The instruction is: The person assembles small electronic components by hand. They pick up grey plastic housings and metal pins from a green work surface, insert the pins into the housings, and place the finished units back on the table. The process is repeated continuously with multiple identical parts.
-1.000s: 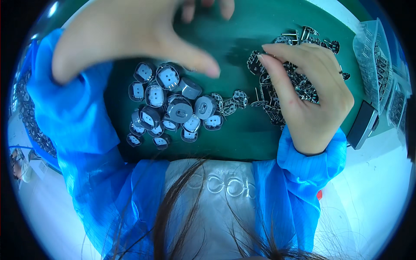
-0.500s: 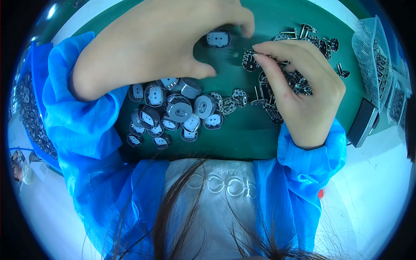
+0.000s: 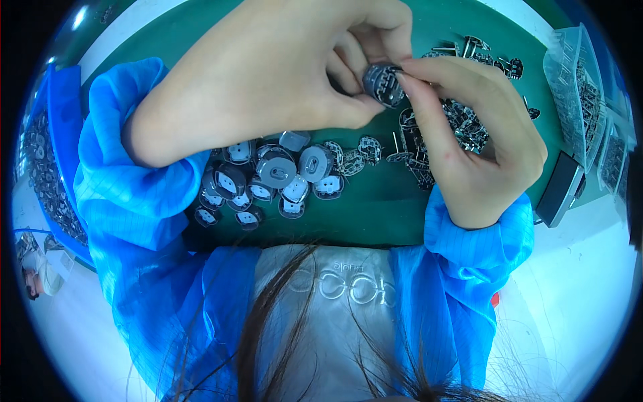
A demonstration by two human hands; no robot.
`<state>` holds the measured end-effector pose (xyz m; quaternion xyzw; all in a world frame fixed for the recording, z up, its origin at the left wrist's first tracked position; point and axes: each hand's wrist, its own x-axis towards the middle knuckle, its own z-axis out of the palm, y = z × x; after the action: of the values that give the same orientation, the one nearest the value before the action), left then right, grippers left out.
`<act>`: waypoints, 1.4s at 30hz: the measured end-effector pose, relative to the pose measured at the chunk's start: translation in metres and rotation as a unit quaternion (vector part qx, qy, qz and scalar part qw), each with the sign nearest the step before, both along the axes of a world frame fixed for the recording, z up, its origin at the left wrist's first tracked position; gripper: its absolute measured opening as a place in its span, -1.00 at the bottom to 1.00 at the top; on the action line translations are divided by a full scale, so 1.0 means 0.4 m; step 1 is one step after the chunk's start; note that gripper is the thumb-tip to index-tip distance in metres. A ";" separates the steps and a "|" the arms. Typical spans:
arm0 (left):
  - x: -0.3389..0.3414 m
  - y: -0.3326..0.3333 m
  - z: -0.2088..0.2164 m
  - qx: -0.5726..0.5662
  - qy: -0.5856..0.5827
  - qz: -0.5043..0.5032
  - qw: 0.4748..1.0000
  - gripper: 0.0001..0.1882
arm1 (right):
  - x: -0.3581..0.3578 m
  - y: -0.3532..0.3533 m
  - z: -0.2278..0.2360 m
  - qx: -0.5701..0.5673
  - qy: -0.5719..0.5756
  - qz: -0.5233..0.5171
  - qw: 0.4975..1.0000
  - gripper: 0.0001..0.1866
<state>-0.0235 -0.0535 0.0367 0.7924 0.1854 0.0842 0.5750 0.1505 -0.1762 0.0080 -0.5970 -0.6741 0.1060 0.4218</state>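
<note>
My left hand [image 3: 308, 74] is closed around a small dark grey round housing [image 3: 372, 79], its thumb and fingers gripping the sides. A black circuit board with silvery marks [image 3: 388, 88] sits at the housing's open face. My right hand [image 3: 479, 127] pinches that board's edge between thumb and forefinger. Whether the board is fully seated cannot be seen. Below my left wrist lies a group of grey round housings [image 3: 276, 171], several showing white inner plates with two holes. Beside them are a few loose circuit boards [image 3: 353, 161]. A pile of boards with metal pins [image 3: 462, 124] lies partly behind my right hand.
All this is on a green work mat [image 3: 335, 221]. A blue bin [image 3: 63, 120] full of small grey parts stands at the left. At the right are a clear plastic container [image 3: 576, 87] with pinned parts and a dark rectangular block [image 3: 561, 191].
My left hand has taken hold of the housing that lay on the mat at the top and moved right. My right hand's board has come up against the housing.
</note>
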 end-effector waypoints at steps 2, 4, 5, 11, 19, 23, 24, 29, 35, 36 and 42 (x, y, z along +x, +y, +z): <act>0.015 -0.017 0.026 0.000 0.054 0.019 0.998 -0.76 | -0.001 -0.002 0.003 -0.003 0.003 -0.007 1.000 -0.78; 0.026 -0.022 0.032 0.010 0.088 0.026 0.996 -0.76 | 0.000 -0.003 0.005 -0.013 0.004 -0.013 1.000 -0.78; 0.027 -0.020 0.027 0.015 0.087 0.022 0.996 -0.75 | -0.001 -0.006 0.006 -0.015 -0.002 -0.019 1.000 -0.78; 0.014 -0.021 -0.010 -0.058 0.052 0.042 0.996 -0.74 | -0.003 -0.014 0.014 -0.026 -0.008 -0.020 0.999 -0.81; 0.020 -0.017 0.020 -0.067 0.083 0.059 0.993 -0.73 | 0.019 -0.011 0.029 -0.059 0.067 0.003 0.996 -0.80; 0.021 -0.022 0.012 -0.051 0.083 0.048 0.994 -0.74 | 0.006 -0.012 0.023 -0.047 0.027 -0.007 0.999 -0.80; 0.019 -0.019 0.006 -0.066 0.077 0.046 0.994 -0.74 | 0.005 -0.012 0.022 -0.041 0.016 -0.010 0.999 -0.80; 0.018 -0.021 0.011 -0.100 0.061 0.031 0.993 -0.75 | -0.010 -0.020 0.022 0.001 -0.055 -0.034 0.998 -0.78; 0.014 -0.008 -0.009 -0.230 0.010 0.050 0.972 -0.68 | -0.022 -0.024 0.024 0.017 -0.102 -0.034 0.994 -0.75; 0.015 -0.005 -0.011 -0.246 0.003 0.052 0.968 -0.66 | -0.019 -0.020 0.020 0.028 -0.100 -0.033 0.994 -0.74; 0.033 -0.006 0.018 -0.220 0.015 0.052 0.974 -0.58 | -0.001 -0.007 0.008 0.068 -0.047 -0.037 0.996 -0.74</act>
<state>-0.0104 -0.0560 0.0438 0.6369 0.2488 0.0591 0.7273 0.1503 -0.1791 0.0110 -0.5959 -0.6760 0.0157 0.4333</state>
